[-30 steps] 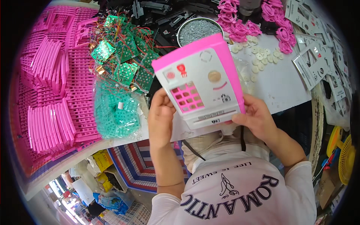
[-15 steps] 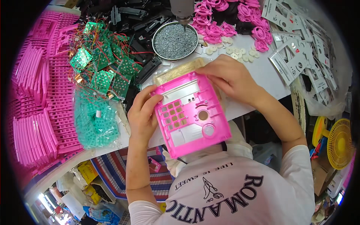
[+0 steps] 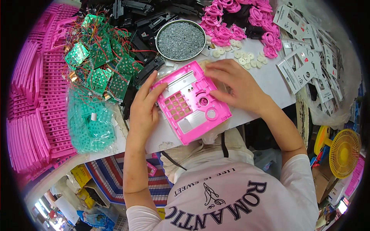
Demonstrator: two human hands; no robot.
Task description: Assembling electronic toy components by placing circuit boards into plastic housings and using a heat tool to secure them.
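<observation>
A pink plastic panel [image 3: 194,103] lies tilted over the front of the table, with a grid of square holes, round openings and a silver plate behind them. My left hand [image 3: 144,109] grips its left edge, thumb over the face. At the upper right edge is my right hand [image 3: 241,86], fingers curled over the rim and thumb on the face beside a round opening. Part of those fingertips is hidden. Beneath the panel, a pale pad is mostly covered.
A round metal dish of small screws [image 3: 181,40] stands behind the panel. Green circuit boards [image 3: 101,54] with red wires and a bag of teal parts [image 3: 90,127] lie left, near stacked pink panels [image 3: 29,134]. White discs [image 3: 246,59], pink rings [image 3: 221,34] and silver plates [image 3: 304,65] lie right.
The panel has moved away from my body and lower onto the table. My right hand has slid down its right edge, thumb now on the face. The grey tool above the dish has left view.
</observation>
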